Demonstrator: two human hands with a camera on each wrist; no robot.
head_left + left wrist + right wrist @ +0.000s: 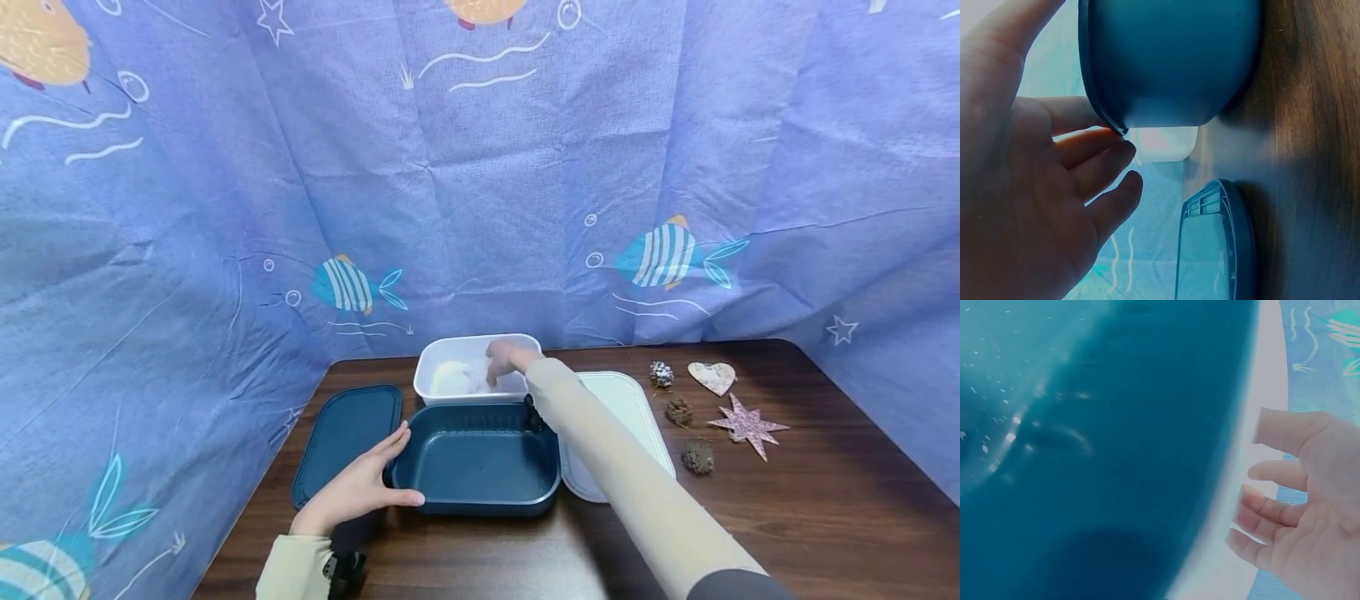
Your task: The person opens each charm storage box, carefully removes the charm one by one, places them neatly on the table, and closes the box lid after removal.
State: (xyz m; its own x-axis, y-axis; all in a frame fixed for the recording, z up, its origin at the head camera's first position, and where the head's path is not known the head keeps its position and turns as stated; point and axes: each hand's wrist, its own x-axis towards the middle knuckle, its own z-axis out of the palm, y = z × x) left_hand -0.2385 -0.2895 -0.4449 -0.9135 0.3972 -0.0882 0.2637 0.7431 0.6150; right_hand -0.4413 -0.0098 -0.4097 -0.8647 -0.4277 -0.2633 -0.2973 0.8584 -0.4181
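Note:
My left hand (360, 483) holds the left end of a dark blue rectangular container (480, 462). Its thumb lies on the front rim and its fingers reach along the left side. In the left wrist view some fingertips touch the rim from outside, while the outer fingers bend loosely. Behind this container stands a white container (422, 379) with a white mass inside. My right hand (508, 358) reaches over the white container's right part, fingers pointing down into it. The right wrist view shows those fingers slightly bent and apart, with nothing visible between them.
A dark blue lid (348, 442) lies at the left and a white lid (615, 417) at the right, partly under my right sleeve. Farther right lie a pink glitter star (746, 425), a pale heart (712, 377) and several small cones (678, 412). A patterned curtain (480, 208) hangs behind.

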